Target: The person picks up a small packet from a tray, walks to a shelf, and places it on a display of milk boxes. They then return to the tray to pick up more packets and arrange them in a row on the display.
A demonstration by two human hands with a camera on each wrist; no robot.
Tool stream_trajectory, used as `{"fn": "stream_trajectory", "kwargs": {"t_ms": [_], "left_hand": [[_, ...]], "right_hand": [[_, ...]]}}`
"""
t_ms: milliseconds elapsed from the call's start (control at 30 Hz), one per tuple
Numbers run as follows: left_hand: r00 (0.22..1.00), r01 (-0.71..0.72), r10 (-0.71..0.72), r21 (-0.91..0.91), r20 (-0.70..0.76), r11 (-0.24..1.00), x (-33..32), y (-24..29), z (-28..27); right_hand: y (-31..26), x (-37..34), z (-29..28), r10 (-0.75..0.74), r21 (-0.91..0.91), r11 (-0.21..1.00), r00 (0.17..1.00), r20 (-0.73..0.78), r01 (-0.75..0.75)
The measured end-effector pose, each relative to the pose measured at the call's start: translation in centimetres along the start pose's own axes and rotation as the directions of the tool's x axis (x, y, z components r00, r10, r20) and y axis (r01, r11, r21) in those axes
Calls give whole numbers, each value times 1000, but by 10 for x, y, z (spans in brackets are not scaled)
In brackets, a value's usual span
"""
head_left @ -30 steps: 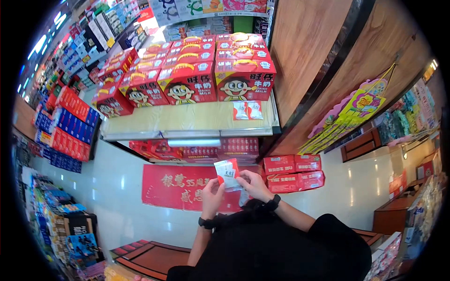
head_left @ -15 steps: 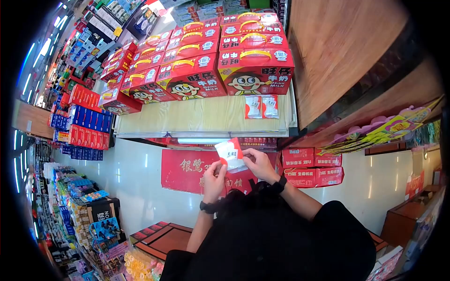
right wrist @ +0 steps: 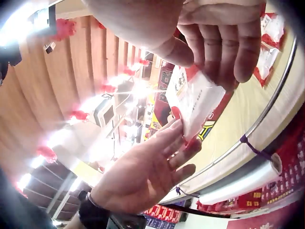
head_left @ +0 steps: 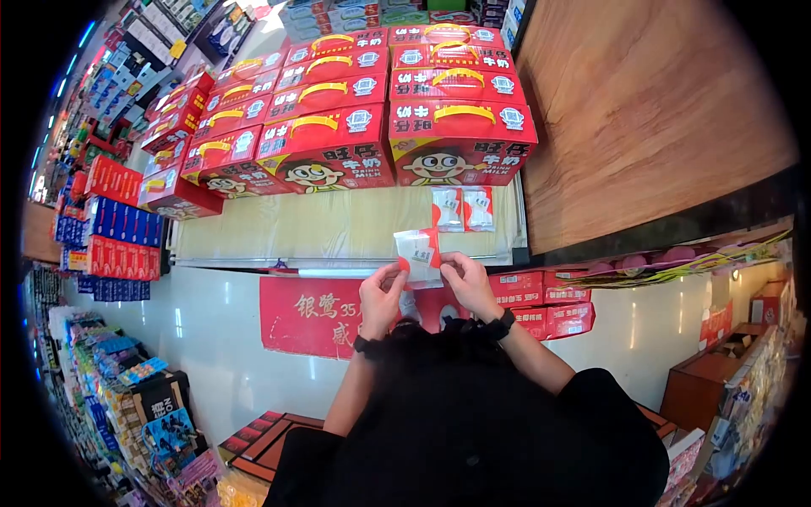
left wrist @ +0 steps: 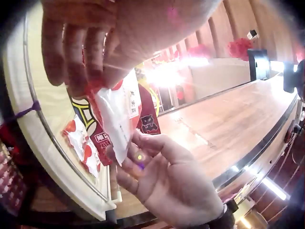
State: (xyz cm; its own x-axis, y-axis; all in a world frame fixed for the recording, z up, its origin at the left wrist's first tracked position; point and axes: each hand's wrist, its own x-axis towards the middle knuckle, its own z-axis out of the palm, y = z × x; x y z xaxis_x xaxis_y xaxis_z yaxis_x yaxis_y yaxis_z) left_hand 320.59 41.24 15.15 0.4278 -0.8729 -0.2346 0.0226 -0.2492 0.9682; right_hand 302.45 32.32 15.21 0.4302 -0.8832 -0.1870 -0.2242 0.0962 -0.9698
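Note:
A small white and red packet (head_left: 416,256) is held up in front of the body, over the shelf's front edge. The left hand (head_left: 382,296) pinches its left side between thumb and fingers; the right hand (head_left: 470,287) pinches the right side. In the left wrist view the packet (left wrist: 119,114) spans the two hands, the right hand (left wrist: 174,183) gripping its lower end. From the right wrist, the left hand (right wrist: 143,167) grips one edge of the packet (right wrist: 195,102). Two similar packets (head_left: 463,209) lie side by side on the shelf (head_left: 338,224).
Red milk cartons (head_left: 325,152) with yellow handles stand in rows on the shelf behind the packets. A wooden panel (head_left: 642,127) rises at the right. Red boxes (head_left: 541,317) and a red mat (head_left: 304,314) are on the floor. Stacked goods (head_left: 122,228) stand at the left.
The view has shifted, bringing the cartons and shelf nearer. Both hands keep hold of the packet, which now stands more upright and appears slightly higher than at first.

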Motion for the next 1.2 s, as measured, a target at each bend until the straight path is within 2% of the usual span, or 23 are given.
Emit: {"fn": "stream_trajectory", "kwargs": {"t_ms": [133, 200, 233, 333, 367, 467, 533, 567, 600, 633, 733, 767, 800, 833, 867, 900, 933, 967, 1000, 1033, 1100, 1133, 1200], "left_hand": [[999, 2, -4, 32, 49, 999, 36, 4, -10], [998, 2, -3, 14, 69, 1000, 52, 8, -17], [996, 33, -38, 75, 77, 997, 60, 11, -21], [997, 11, -10, -15, 72, 1000, 89, -19, -23], [999, -39, 38, 31, 33, 999, 100, -33, -23], [989, -135, 120, 183, 89, 974, 132, -60, -22], [988, -133, 115, 186, 107, 973, 147, -75, -19], [988, -130, 112, 185, 106, 974, 152, -75, -17], [989, -127, 110, 185, 102, 974, 160, -82, -15], [982, -186, 175, 179, 78, 966, 167, -93, -11], [988, -132, 109, 236, 106, 963, 174, -75, -6], [990, -107, 80, 255, 115, 961, 179, -87, -1], [982, -184, 165, 268, 92, 946, 182, -101, 6], [966, -259, 254, 294, 57, 920, 185, -110, 10], [978, -206, 187, 266, 98, 942, 187, -108, 11], [988, -101, 71, 219, 139, 970, 186, -106, 11], [985, -171, 157, 248, 78, 953, 177, -92, 11], [968, -251, 225, 337, 115, 907, 177, -99, 10], [984, -163, 128, 344, 122, 925, 172, -92, 9], [994, -109, 101, 412, 41, 904, 164, -82, 11], [995, -79, 100, 458, -21, 885, 153, -57, 3], [998, -23, 45, 411, -46, 911, 137, -20, -8], [993, -54, 78, 246, -91, 968, 125, -23, -12]], "right_hand": [[2, 25, 12, 24, 27, 999, 999, -48, -23], [-2, 38, 19, 44, -29, 999, 997, -58, -45], [-3, 44, 22, 56, -54, 997, 996, -67, -60], [19, 64, 33, 109, -59, 992, 989, -101, -115], [23, 71, 35, 97, -106, 988, 988, -122, -110], [38, 93, 39, 68, -243, 964, 984, -167, -108], [49, 112, 39, 49, -332, 937, 980, -191, -111], [45, 119, 40, 87, -343, 926, 972, -218, -160], [46, 126, 40, 57, -354, 926, 974, -220, -135], [48, 130, 40, 32, -365, 924, 975, -220, -113], [44, 136, 41, 8, -381, 920, 977, -211, -90], [41, 137, 42, 4, -383, 920, 980, -200, -81], [56, 142, 42, 7, -322, 943, 977, -214, -77], [59, 146, 37, 36, -434, 896, 989, -146, -97], [88, 154, 33, 39, -405, 910, 991, -127, -87], [105, 161, 30, -68, -439, 898, 992, -102, 17], [76, 153, 26, -29, -379, 925, 999, -15, 21], [83, 156, 24, 5, -323, 946, 1000, -15, -9], [71, 152, 23, -29, -368, 930, 999, -27, 17], [69, 150, 22, -13, -271, 963, 999, -46, 0], [42, 142, 22, -19, -324, 946, 998, -52, 1], [42, 141, 20, -14, -320, 947, 999, -35, 2], [58, 145, 20, -115, -286, 949, 991, 66, 130]]}}
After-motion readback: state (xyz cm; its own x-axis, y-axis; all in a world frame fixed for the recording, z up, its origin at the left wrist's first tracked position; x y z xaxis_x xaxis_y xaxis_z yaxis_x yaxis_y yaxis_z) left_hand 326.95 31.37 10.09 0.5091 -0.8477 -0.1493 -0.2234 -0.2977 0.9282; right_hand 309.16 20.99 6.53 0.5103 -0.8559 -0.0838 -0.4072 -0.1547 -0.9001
